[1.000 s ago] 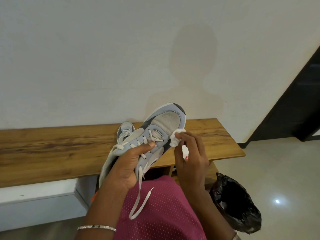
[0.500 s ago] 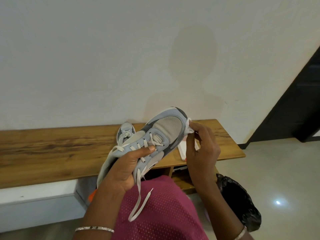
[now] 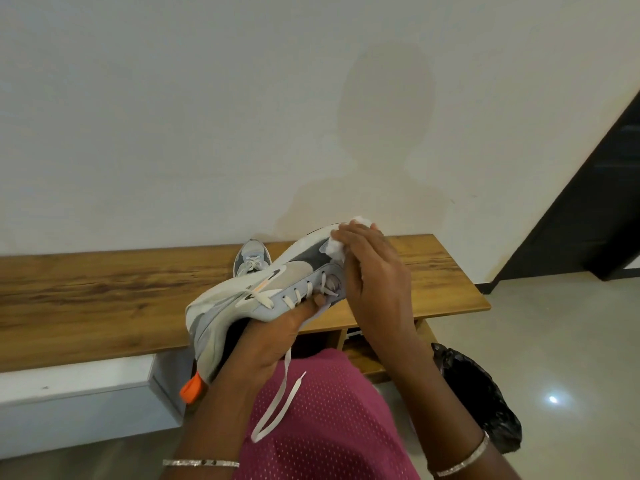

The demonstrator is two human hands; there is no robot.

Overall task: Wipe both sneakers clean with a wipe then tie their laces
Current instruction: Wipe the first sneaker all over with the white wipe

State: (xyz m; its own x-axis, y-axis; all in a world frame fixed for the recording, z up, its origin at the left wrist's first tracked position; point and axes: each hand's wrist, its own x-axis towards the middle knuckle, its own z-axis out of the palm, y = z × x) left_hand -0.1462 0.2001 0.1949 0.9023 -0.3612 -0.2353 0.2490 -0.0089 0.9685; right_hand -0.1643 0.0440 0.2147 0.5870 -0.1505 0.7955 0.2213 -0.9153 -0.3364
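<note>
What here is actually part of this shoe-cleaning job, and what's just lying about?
Part of the job:
- held sneaker, gripped by the left hand
- wipe, held against its toe by the right hand
- loose lace
- second sneaker

Just lying about:
- bench, under the second sneaker
- black bag on the floor

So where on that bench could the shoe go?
Bare: the long stretch of bench left of the second sneaker, and a shorter patch at its right end, beyond the right hand holding the wipe. Crowded: the middle, where the left hand grips the held sneaker.
</note>
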